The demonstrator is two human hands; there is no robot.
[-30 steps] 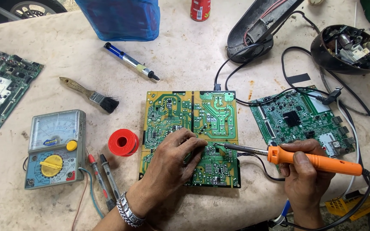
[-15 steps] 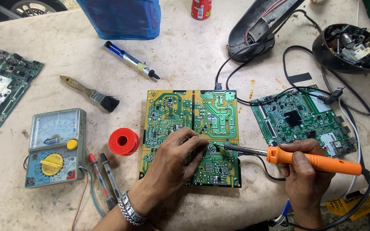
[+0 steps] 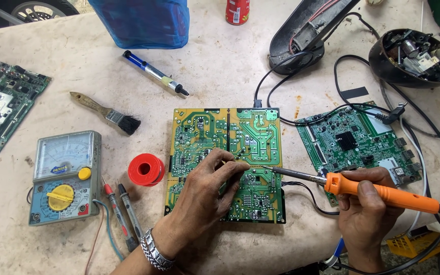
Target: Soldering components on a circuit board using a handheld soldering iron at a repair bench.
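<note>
A yellow-green circuit board (image 3: 215,132) lies solder side up in the middle of the table. My left hand (image 3: 207,191) rests on its lower half, fingers pinched near the board's centre; whether they hold thin solder wire is too fine to tell. My right hand (image 3: 365,211) grips an orange-handled soldering iron (image 3: 383,193), whose metal tip reaches left to the board beside my left fingertips.
A red solder spool (image 3: 146,169) and an analog multimeter (image 3: 64,175) with probes (image 3: 123,214) sit left of the board. A brush (image 3: 107,113), a desoldering pump (image 3: 155,73), two green boards (image 3: 360,142) (image 3: 1,104), a blue bag (image 3: 141,20), black housings (image 3: 413,56) and cables surround it.
Nearly nothing has moved. My left fingers shifted slightly on the board and the iron's tip stays at the same spot.
</note>
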